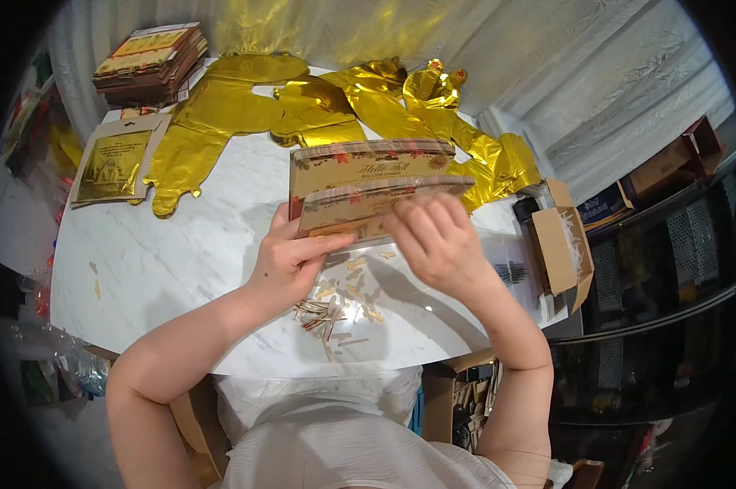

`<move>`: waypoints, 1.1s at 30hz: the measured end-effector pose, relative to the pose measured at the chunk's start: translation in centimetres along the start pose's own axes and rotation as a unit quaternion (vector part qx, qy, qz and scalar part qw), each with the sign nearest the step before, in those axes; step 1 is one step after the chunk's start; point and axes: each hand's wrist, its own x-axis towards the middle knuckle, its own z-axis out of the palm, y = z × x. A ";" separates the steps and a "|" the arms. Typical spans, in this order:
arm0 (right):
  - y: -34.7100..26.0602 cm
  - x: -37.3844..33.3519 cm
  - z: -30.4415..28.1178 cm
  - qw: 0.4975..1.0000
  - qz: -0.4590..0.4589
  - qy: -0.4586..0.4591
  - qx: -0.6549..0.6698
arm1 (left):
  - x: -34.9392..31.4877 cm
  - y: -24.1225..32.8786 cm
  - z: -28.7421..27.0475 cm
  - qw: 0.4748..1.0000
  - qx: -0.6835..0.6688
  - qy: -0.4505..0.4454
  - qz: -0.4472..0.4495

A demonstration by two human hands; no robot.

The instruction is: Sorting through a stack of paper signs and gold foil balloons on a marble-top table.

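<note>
Far left of both hands: one pale card packet [82,189] with a square gold foil insert [123,163]; behind it, a tall stack of brown printed cardboard pieces [152,61], apparently set aside to leave working room. Left hand [285,259]: clamped on the lower left of upright tan printed cards [372,163], parted into two batches, seemingly for access between. Beyond the hands: flat, crumpled shiny gold foil sheets [229,106]. Just below, between the hands: small oblong card scraps [351,285], perhaps waste from the cards. Right hand [437,240]: curled at the front batch's right; whether it pinches, cannot tell. Right of it: open brown cardboard box [557,248], holding white shredded-looking filler [574,244].
</note>
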 end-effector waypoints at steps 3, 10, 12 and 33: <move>-0.4 -0.1 -1.0 0.993 0.010 0.013 0.121 | 0.2 0.2 0.0 1.000 0.001 0.007 -0.005; 0.2 -0.2 0.2 0.977 0.109 0.152 0.102 | 0.1 0.0 -0.2 1.000 -0.001 -0.009 0.003; 0.3 -0.2 0.0 0.975 0.112 0.161 0.105 | 0.2 0.0 -0.1 1.000 -0.003 -0.012 0.001; -0.8 -0.9 -4.2 0.976 0.134 0.038 0.170 | -0.3 -0.8 -0.7 0.994 -0.020 -0.089 0.053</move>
